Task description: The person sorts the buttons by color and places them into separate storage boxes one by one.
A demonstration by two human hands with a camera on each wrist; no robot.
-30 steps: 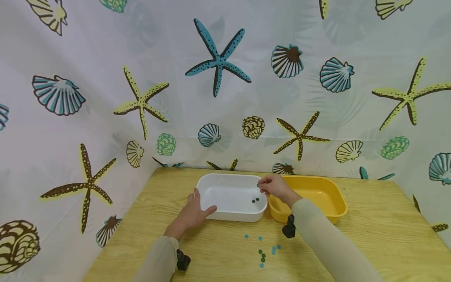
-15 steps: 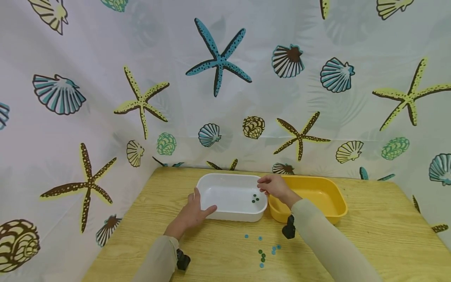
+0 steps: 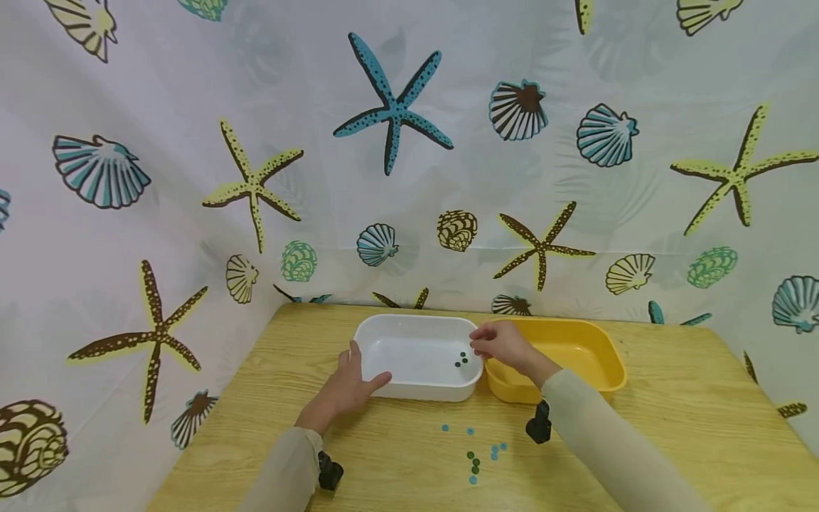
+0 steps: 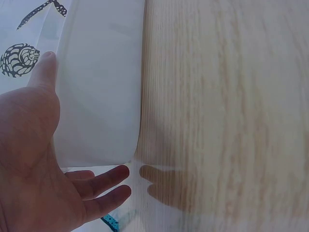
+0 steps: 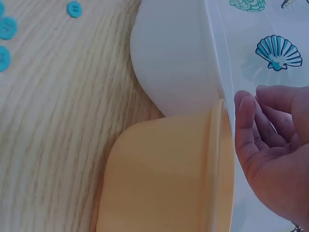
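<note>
My left hand [image 3: 345, 387] rests at the left front corner of a white plastic tub [image 3: 409, 391], its thumb over the front rim and its other fingers along the left end. In the left wrist view, those fingers [image 4: 104, 186] lie loosely extended by the tub's end wall. Three dark green buttons [image 3: 464, 360] lie at the tub's right end. Above the right rim hovers my right hand [image 3: 508, 343], fingers loosely bent. In the right wrist view, thumb and fingertips [image 5: 246, 104] stand close together with nothing visible between them.
A yellow tub [image 3: 614, 384] stands against the white tub's right side, under my right forearm. On the wooden table [image 3: 397, 455] before the tubs lie several light blue buttons [image 3: 495, 449] and three green buttons [image 3: 476, 462]. A patterned curtain [image 3: 448, 284] hangs behind.
A green button left my right fingers and lies in the white tub with two others. The right hand has since shifted slightly rightward. My left hand stays in place.
</note>
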